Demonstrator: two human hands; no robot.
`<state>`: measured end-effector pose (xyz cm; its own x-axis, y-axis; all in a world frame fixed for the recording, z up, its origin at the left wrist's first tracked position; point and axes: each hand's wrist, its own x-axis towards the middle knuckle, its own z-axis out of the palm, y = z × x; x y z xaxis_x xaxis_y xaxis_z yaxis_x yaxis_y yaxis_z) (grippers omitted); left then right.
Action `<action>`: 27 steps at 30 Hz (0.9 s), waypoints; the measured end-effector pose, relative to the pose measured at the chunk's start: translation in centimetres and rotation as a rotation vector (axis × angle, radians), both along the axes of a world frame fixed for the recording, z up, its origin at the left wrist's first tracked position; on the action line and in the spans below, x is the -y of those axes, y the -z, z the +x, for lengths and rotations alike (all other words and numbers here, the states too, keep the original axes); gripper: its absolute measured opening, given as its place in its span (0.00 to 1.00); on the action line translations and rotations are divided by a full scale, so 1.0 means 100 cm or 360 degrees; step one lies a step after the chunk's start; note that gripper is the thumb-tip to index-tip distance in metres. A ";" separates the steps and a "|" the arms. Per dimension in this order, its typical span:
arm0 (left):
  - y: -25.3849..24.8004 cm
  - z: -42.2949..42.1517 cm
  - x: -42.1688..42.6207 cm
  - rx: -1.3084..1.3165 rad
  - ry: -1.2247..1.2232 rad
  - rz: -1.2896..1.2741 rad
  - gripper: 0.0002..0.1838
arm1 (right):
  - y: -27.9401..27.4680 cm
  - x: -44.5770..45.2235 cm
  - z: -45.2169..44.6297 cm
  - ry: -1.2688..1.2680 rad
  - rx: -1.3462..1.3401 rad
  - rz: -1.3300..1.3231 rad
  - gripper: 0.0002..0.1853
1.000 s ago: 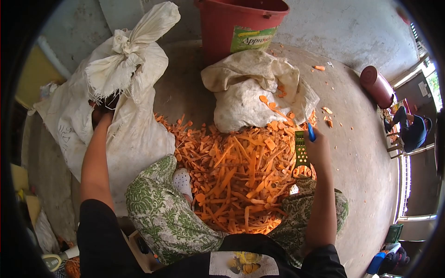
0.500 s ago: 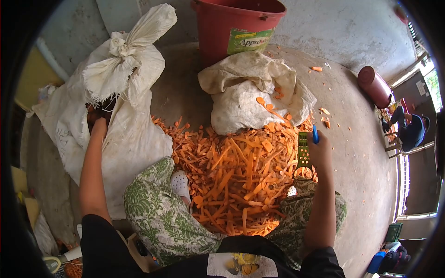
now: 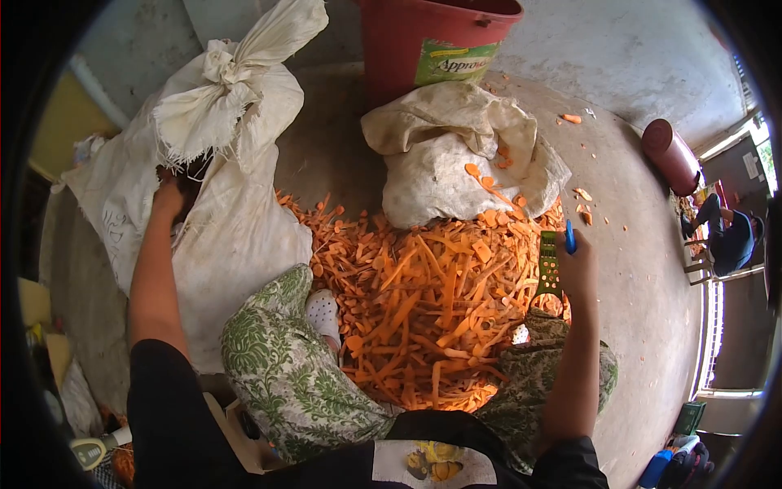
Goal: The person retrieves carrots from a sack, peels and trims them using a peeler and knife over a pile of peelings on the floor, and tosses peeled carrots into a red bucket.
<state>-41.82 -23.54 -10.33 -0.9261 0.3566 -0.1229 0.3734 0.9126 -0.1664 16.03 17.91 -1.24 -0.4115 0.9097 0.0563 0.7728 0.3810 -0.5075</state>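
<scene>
My left hand [image 3: 169, 194] reaches into the dark opening of a white woven sack [image 3: 244, 236] that is knotted at its top. The fingers are hidden inside, so their grip does not show. Over the right side of a heap of orange peelings and strips [image 3: 423, 310], my right hand [image 3: 580, 265] is closed on a tool with a blue handle [image 3: 570, 239]. Right beside that hand is a flat green tool with holes [image 3: 548, 265]; I cannot tell whether the hand holds it too. The heap lies between my legs.
A crumpled white sack [image 3: 464, 163] lies behind the heap, with a red bucket [image 3: 444, 41] beyond it. At the right are a fallen dark red container [image 3: 672, 155] and a seated person [image 3: 729, 240]. Orange scraps [image 3: 572, 119] dot the floor.
The whole view has shifted slightly. My left hand has moved a little up and to the left in the sack's opening. My right hand keeps its hold on the blue-handled tool.
</scene>
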 end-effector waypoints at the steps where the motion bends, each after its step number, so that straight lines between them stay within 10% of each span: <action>1: 0.021 -0.031 0.024 -0.0001 -0.0216 0.0242 0.28 | -0.001 0.000 0.000 0.0010 0.0016 0.0010 0.14; 5: 0.013 -0.034 0.052 0.0304 0.0179 0.0963 0.22 | -0.001 0.000 0.000 -0.0028 0.0052 0.0063 0.15; 15: 0.044 -0.048 0.044 0.0042 -0.0075 0.0430 0.28 | 0.009 0.002 -0.011 -0.0042 0.0072 0.0002 0.14; 21: -0.021 0.028 -0.021 0.0037 -0.0303 0.0488 0.33 | 0.018 0.002 -0.014 -0.0067 0.0108 0.0011 0.14; 27: 0.051 -0.055 0.019 -0.0061 -0.0109 0.0345 0.37 | 0.017 0.004 -0.021 -0.0017 0.0170 -0.0042 0.14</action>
<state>-47.27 -25.48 -15.43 -0.9516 0.3070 -0.0145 0.3066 0.9515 0.0237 13.89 17.48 -2.93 -0.4235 0.9058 -0.0125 0.8192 0.3770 -0.4322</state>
